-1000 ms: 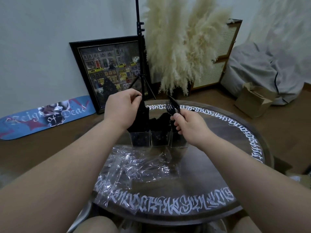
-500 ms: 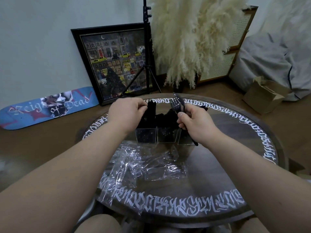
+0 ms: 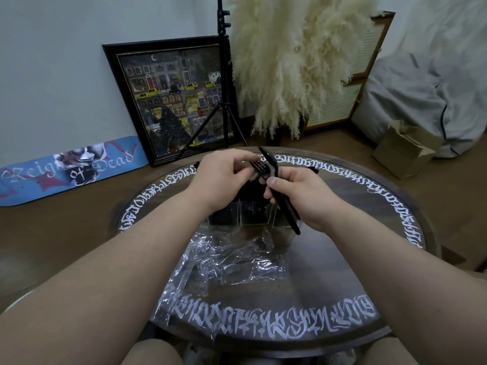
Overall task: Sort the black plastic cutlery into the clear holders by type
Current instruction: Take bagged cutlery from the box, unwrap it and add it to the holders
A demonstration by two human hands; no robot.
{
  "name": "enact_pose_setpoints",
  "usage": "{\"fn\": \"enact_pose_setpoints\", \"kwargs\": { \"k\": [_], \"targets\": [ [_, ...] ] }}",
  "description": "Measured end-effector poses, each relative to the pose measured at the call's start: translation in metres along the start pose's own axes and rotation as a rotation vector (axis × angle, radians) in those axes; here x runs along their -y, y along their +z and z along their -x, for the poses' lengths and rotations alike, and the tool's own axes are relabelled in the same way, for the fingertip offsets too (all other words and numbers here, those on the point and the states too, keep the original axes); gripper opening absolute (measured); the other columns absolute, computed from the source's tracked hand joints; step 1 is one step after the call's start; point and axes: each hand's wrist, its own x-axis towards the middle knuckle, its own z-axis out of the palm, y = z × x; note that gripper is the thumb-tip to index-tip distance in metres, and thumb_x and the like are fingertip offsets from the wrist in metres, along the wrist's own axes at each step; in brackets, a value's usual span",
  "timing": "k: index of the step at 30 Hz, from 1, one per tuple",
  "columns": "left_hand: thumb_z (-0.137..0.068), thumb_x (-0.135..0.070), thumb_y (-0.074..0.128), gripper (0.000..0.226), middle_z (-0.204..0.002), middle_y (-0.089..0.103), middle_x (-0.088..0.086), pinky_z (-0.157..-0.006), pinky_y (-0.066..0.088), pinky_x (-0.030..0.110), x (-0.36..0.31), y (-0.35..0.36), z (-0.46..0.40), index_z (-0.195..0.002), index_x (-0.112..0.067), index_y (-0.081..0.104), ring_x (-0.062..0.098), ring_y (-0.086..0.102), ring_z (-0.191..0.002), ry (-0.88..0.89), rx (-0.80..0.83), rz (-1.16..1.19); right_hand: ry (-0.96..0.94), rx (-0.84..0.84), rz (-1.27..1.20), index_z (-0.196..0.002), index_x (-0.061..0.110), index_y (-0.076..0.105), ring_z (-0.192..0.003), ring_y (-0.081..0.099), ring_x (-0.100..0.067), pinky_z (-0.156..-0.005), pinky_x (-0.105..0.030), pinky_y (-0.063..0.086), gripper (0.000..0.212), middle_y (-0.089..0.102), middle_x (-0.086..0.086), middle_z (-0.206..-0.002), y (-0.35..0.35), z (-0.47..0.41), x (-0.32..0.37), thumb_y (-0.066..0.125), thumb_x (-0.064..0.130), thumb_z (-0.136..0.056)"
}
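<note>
Cutlery bundle [image 3: 274, 180] gripped in right hand [image 3: 303, 196]; left hand [image 3: 221, 177] fingers pinch fork tines [image 3: 257, 165].

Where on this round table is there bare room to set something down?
Free: the dark tabletop right of the crumpled clear plastic wrap, inside the white lettering. Crowded: the clear holders and both hands behind the wrap.

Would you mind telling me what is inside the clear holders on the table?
The clear holders contain dark black cutlery, visible through their walls. Both hands cover the tops, so I cannot tell which types sit in which compartment.
</note>
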Motion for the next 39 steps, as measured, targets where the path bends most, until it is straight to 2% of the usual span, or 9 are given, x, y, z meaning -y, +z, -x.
{"fn": "enact_pose_setpoints", "kwargs": {
  "k": [3, 6, 9, 13, 16, 19, 28, 33, 39],
  "targets": [
    [-0.084, -0.015, 0.071, 0.010, -0.086, 0.065, -0.012, -0.081, 0.049, 0.022, -0.003, -0.006, -0.001, -0.091, -0.021, 0.074, 0.004, 0.062, -0.080, 0.011, -0.061, 0.046, 0.015, -0.058, 0.041, -0.097, 0.008, 0.065, -0.067, 0.054, -0.009, -0.062, -0.022, 0.046, 0.019, 0.063, 0.001, -0.075, -0.004, 0.000, 0.000, 0.047, 0.015, -0.099],
    [-0.085, -0.017, 0.069, 0.006, -0.082, 0.059, -0.013, -0.075, 0.045, 0.013, -0.013, -0.020, -0.008, -0.084, -0.022, 0.067, 0.005, 0.060, -0.077, 0.011, -0.131, -0.007, -0.012, -0.279, 0.137, -0.090, 0.025, 0.066, -0.081, 0.058, -0.012, -0.076, -0.035, 0.050, 0.018, 0.065, 0.005, -0.086, -0.012, -0.007, -0.002, 0.052, 0.017, -0.096],
    [-0.086, -0.018, 0.064, 0.008, -0.074, 0.055, -0.020, -0.066, 0.039, 0.004, -0.025, -0.038, -0.019, -0.083, -0.023, 0.060, -0.001, 0.055, -0.071, 0.030, -0.243, -0.101, -0.075, -0.372, 0.168, -0.078, 0.024, 0.056, -0.062, 0.050, -0.011, -0.064, -0.037, 0.039, 0.023, 0.060, 0.002, -0.071, -0.022, -0.006, 0.001, 0.045, 0.024, -0.098],
    [-0.087, -0.017, 0.061, 0.012, -0.083, 0.066, -0.008, -0.077, 0.051, 0.026, -0.039, -0.051, -0.033, -0.094, -0.018, 0.070, 0.013, 0.063, -0.080, 0.152, -0.362, -0.220, -0.192, -0.412, 0.214, -0.079, 0.019, 0.045, -0.047, 0.043, -0.007, -0.056, -0.027, 0.032, 0.027, 0.051, 0.000, -0.056, -0.030, -0.002, 0.003, 0.035, 0.029, -0.102],
    [-0.092, -0.021, 0.057, 0.022, -0.104, 0.072, 0.002, -0.086, 0.052, 0.038, -0.034, -0.042, -0.039, -0.108, -0.018, 0.071, 0.022, 0.065, -0.097, 0.168, -0.258, -0.416, -0.198, -0.435, 0.181, -0.088, 0.024, 0.048, -0.050, 0.053, -0.011, -0.056, -0.030, 0.043, 0.019, 0.057, 0.000, -0.061, -0.031, -0.001, 0.004, 0.036, 0.020, -0.102],
    [-0.095, -0.023, 0.053, 0.025, -0.110, 0.069, 0.004, -0.087, 0.050, 0.041, -0.021, -0.024, -0.038, -0.114, -0.019, 0.069, 0.026, 0.063, -0.102, 0.128, -0.139, -0.528, -0.218, -0.491, 0.243, -0.081, 0.025, 0.057, -0.071, 0.062, -0.020, -0.073, -0.039, 0.052, 0.020, 0.064, 0.000, -0.073, -0.035, -0.003, 0.000, 0.048, 0.016, -0.096],
    [-0.101, -0.028, 0.036, 0.032, -0.109, 0.067, 0.002, -0.077, 0.051, 0.038, 0.008, 0.027, -0.032, -0.111, -0.022, 0.065, 0.027, 0.060, -0.098, 0.039, 0.272, -0.760, -0.271, -0.727, 0.400, -0.083, 0.024, 0.055, -0.060, 0.049, -0.005, -0.062, -0.018, 0.038, 0.011, 0.054, 0.009, -0.063, -0.063, -0.008, -0.005, 0.058, 0.014, -0.087],
    [-0.096, -0.060, 0.026, 0.053, -0.118, 0.064, -0.002, -0.096, 0.034, 0.042, 0.011, 0.037, -0.026, -0.127, -0.027, 0.054, 0.022, 0.049, -0.121, 0.031, 0.319, -0.794, -0.413, -0.840, 0.341, -0.075, 0.024, 0.058, -0.066, 0.053, -0.009, -0.071, -0.033, 0.047, 0.010, 0.058, 0.011, -0.065, -0.082, -0.018, 0.015, 0.063, 0.021, -0.083],
    [-0.071, -0.084, 0.042, 0.083, -0.130, 0.057, -0.008, -0.101, 0.029, 0.042, 0.004, 0.038, -0.025, -0.133, -0.030, 0.049, 0.019, 0.039, -0.129, 0.063, 0.368, -0.840, -0.498, -0.773, 0.382, -0.080, 0.036, 0.055, -0.067, 0.066, -0.022, -0.072, -0.046, 0.055, 0.022, 0.059, 0.009, -0.065, -0.087, -0.036, 0.023, 0.056, 0.014, -0.084]
  ]
}}
